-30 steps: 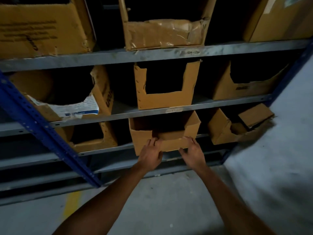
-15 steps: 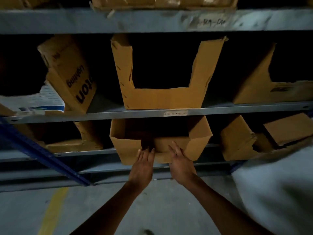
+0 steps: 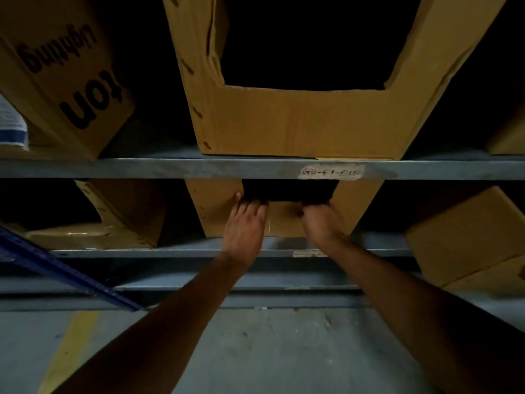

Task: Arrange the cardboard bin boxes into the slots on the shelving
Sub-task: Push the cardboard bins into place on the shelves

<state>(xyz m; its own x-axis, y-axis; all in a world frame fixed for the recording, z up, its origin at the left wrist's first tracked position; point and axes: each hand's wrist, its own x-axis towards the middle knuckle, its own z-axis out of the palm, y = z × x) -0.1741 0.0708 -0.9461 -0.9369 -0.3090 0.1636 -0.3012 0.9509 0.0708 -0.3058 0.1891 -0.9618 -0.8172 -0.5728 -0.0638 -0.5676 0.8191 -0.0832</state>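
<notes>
While both hands [image 3: 244,226] [image 3: 322,223] hook the bin box [image 3: 284,220] lip, risk tearing cardboard or jamming under shelf beam [image 3: 142,168].

Tilted box [image 3: 65,89] reads "ton" (partly cut off); shelf label [image 3: 331,172] illegible.

Both forearms are bare, with no sleeves or gloves visible.
</notes>
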